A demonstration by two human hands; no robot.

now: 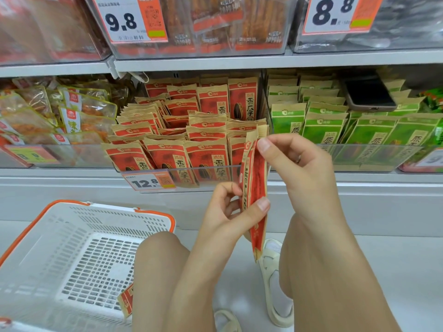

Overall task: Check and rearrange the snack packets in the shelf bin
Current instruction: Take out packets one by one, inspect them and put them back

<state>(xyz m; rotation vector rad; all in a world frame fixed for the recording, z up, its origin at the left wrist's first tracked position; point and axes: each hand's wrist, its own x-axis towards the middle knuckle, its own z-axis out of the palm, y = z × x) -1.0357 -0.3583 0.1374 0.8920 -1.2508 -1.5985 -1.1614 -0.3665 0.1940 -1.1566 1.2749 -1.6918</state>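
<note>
A red and tan snack packet (257, 188) hangs edge-on in front of the shelf. My left hand (230, 212) pinches its lower half between thumb and fingers. My right hand (294, 164) pinches its top edge from the right. Behind them a clear shelf bin (182, 174) holds several matching red packets (167, 159), standing in uneven rows, some tilted. A price tag reading 12.8 (148, 182) is fixed to the bin's front.
A white basket with orange rim (79, 255) stands at the lower left with one red packet (126, 300) in it. Green packets (323, 130) fill the bin to the right, with a phone (369, 94) lying on them. Clear-wrapped snacks (60, 116) sit left. My knees are below.
</note>
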